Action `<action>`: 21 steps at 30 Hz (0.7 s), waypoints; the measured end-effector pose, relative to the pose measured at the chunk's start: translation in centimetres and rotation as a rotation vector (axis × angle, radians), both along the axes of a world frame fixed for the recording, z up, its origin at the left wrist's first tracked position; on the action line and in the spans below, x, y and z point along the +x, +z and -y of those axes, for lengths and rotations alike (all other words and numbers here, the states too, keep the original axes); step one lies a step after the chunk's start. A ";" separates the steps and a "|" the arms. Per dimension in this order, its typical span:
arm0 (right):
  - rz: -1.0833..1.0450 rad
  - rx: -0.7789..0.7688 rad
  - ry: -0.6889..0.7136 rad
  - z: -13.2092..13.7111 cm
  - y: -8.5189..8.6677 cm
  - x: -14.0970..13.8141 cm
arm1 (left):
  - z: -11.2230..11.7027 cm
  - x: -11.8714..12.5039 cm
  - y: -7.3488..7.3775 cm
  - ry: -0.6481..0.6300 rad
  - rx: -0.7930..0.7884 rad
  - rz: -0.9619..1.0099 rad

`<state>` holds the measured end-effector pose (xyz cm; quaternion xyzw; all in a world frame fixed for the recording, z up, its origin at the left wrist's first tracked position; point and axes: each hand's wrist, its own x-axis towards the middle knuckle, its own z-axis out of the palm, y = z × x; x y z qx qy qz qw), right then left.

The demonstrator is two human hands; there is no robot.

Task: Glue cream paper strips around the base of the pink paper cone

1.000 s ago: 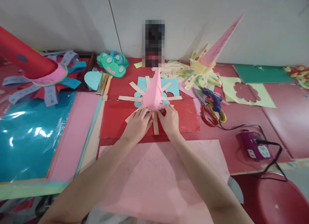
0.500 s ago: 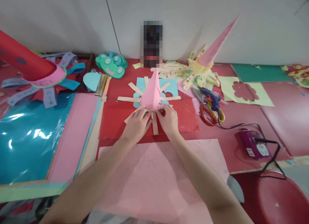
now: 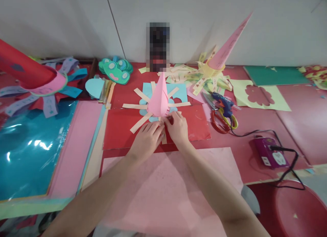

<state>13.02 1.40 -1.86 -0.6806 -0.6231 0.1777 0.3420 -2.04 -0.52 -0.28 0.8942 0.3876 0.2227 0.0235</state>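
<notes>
A pink paper cone (image 3: 158, 97) stands upright on a light-blue scalloped paper base (image 3: 143, 111), with several cream paper strips fanning outward around it. At its near side, one cream strip (image 3: 164, 139) points toward me. My left hand (image 3: 148, 138) has its fingers closed on this strip, just below the cone's base. My right hand (image 3: 177, 128) pinches the same strip by the cone's edge, thumb and forefinger together. The fingertips cover much of that strip. Beneath lies a red board (image 3: 122, 128).
A blue glue gun (image 3: 222, 102) and red-and-yellow scissors (image 3: 220, 123) lie to the right, wired toward a purple power box (image 3: 270, 152). Finished-looking paper cones stand at left (image 3: 38, 72) and back right (image 3: 228, 46). Green frog cutouts (image 3: 119, 73) sit at the back left.
My left hand has moved slightly down and right, away from the cone's base, uncovering the lower-left strip and some blue base. My right hand stays nearly in place.
</notes>
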 end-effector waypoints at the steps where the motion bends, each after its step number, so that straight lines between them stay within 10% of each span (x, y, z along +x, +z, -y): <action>1: -0.007 0.005 -0.003 0.0 0.0 0.0 | 0.1 0.0 0.0 -0.002 -0.008 0.003; 21: 0.029 0.031 -0.026 -0.5 -0.5 1.3 | 0.7 0.0 -1.1 -0.092 -0.171 -0.212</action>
